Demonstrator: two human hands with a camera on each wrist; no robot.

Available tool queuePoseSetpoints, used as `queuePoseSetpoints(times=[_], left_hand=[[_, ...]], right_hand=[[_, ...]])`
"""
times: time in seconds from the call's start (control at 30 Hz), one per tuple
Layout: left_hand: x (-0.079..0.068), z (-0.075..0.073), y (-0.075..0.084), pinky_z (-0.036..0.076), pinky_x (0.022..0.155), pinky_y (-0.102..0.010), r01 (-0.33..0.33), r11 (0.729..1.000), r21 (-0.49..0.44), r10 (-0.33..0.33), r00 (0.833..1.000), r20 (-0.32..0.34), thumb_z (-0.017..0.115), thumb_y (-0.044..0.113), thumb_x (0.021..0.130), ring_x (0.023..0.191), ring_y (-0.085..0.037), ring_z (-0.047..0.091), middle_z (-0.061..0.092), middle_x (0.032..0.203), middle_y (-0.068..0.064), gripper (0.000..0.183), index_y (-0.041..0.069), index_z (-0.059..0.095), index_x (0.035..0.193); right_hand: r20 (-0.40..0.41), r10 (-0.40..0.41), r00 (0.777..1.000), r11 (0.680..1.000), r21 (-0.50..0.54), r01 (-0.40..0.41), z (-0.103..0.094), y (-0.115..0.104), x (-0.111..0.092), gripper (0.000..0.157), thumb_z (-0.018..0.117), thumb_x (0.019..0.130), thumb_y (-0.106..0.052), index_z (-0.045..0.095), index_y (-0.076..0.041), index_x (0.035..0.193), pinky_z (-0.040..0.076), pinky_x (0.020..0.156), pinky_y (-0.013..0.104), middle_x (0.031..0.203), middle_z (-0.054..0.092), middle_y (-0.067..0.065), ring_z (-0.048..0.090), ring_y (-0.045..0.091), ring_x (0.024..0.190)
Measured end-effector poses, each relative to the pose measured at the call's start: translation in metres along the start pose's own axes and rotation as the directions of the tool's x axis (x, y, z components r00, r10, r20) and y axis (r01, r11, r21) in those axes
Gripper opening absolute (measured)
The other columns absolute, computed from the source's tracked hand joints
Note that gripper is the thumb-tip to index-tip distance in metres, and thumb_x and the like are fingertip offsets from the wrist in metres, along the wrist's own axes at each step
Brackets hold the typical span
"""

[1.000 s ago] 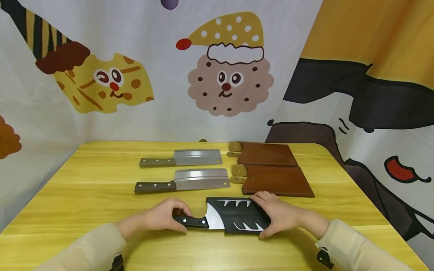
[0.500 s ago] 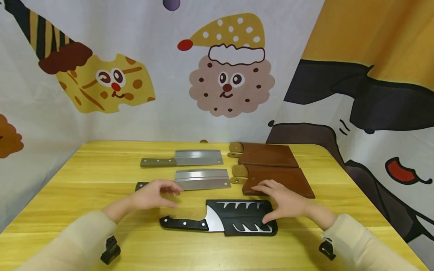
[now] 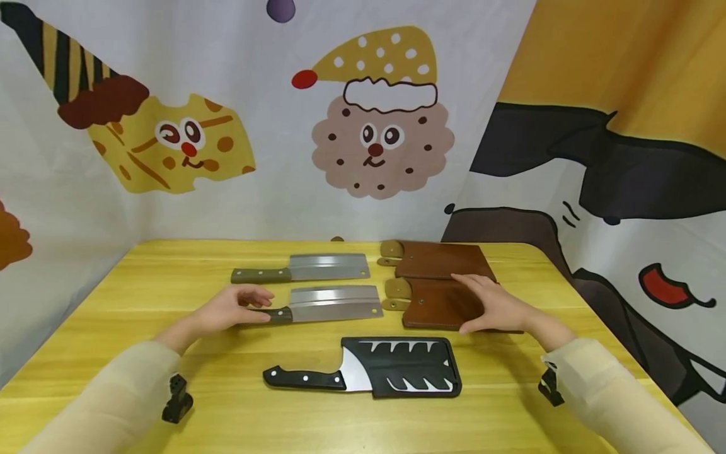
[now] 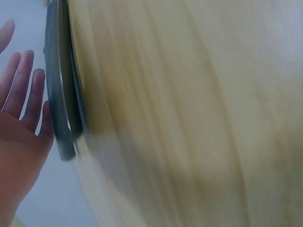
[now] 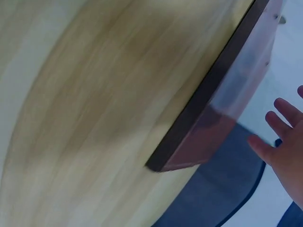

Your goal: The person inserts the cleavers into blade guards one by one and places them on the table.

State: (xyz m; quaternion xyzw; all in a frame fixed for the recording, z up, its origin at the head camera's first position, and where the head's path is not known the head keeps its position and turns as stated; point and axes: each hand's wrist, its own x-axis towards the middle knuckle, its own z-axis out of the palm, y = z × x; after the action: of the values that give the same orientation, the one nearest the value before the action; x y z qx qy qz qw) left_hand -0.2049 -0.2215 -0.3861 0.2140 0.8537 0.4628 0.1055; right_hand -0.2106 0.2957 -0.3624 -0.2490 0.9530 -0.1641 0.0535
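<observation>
My left hand (image 3: 220, 310) hovers at the dark handle of the nearer bare cleaver (image 3: 337, 302), hiding the handle's end. In the left wrist view its fingers are spread beside that dark handle (image 4: 64, 90). With fingers parted, my right hand (image 3: 501, 309) is over the right part of the nearer brown leather sheath (image 3: 437, 304); the right wrist view has this sheath (image 5: 203, 137) to the left of the fingers. Closest to me lies a cleaver with a black handle (image 3: 303, 378), its blade in a black guard (image 3: 414, 369) with white tooth-like cutouts.
Farther back on the yellow wood-grain table (image 3: 227, 422) lies another bare cleaver (image 3: 329, 267) with an olive handle. A second brown leather sheath (image 3: 442, 260) lies behind the nearer one. A printed cartoon curtain (image 3: 283, 208) hangs behind the table.
Both hands have let go of the black-guarded cleaver and moved away from me. The left went to the nearer bare cleaver's handle, the right over the nearer leather sheath.
</observation>
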Motion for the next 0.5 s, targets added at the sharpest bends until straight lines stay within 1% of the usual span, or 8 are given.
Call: queuePoseSetpoints(times=[0.1,0.23,0.37,0.5], left_hand=[[-0.003,-0.006,-0.007,0.049,0.082,-0.022,0.028,1.0,-0.002,-0.028,1.0,-0.008,0.072,0.018,0.082,0.098,-0.023,0.059,0.062,0.113,-0.022,0.045,-0.007,0.058,0.117],[-0.004,-0.009,-0.015,0.049,0.078,-0.021,0.067,0.998,0.003,-0.067,0.997,-0.026,0.072,0.018,0.082,0.098,-0.023,0.058,0.062,0.114,-0.022,0.046,-0.007,0.057,0.118],[-0.004,-0.006,-0.02,0.049,0.077,-0.021,0.088,0.996,0.018,-0.088,0.996,-0.028,0.073,0.019,0.081,0.099,-0.022,0.058,0.062,0.113,-0.02,0.046,-0.006,0.059,0.117],[-0.005,-0.003,-0.024,0.048,0.08,-0.02,0.083,0.996,0.037,-0.082,0.997,-0.011,0.076,0.019,0.078,0.101,-0.023,0.058,0.062,0.113,-0.019,0.048,-0.005,0.059,0.117]], right_hand=[[0.024,0.021,1.0,1.0,0.022,-0.021,0.001,0.012,0.004,0.107,0.082,0.065,-0.044,0.026,-0.001,0.146,0.029,0.097,0.068,0.145,0.03,0.028,0.028,0.049,0.131],[0.05,0.065,0.997,0.997,0.038,-0.067,0.004,0.025,0.007,0.108,0.081,0.067,-0.045,0.024,0.002,0.146,0.027,0.097,0.069,0.145,0.027,0.032,0.025,0.053,0.13],[0.062,0.119,0.991,0.993,0.006,-0.12,0.008,0.037,0.008,0.108,0.079,0.067,-0.049,0.024,0.002,0.146,0.028,0.096,0.069,0.144,0.026,0.034,0.026,0.055,0.129],[0.046,0.131,0.99,0.991,-0.045,-0.129,0.01,0.044,0.009,0.108,0.079,0.065,-0.052,0.029,0.002,0.144,0.032,0.093,0.068,0.141,0.031,0.033,0.032,0.054,0.125]])
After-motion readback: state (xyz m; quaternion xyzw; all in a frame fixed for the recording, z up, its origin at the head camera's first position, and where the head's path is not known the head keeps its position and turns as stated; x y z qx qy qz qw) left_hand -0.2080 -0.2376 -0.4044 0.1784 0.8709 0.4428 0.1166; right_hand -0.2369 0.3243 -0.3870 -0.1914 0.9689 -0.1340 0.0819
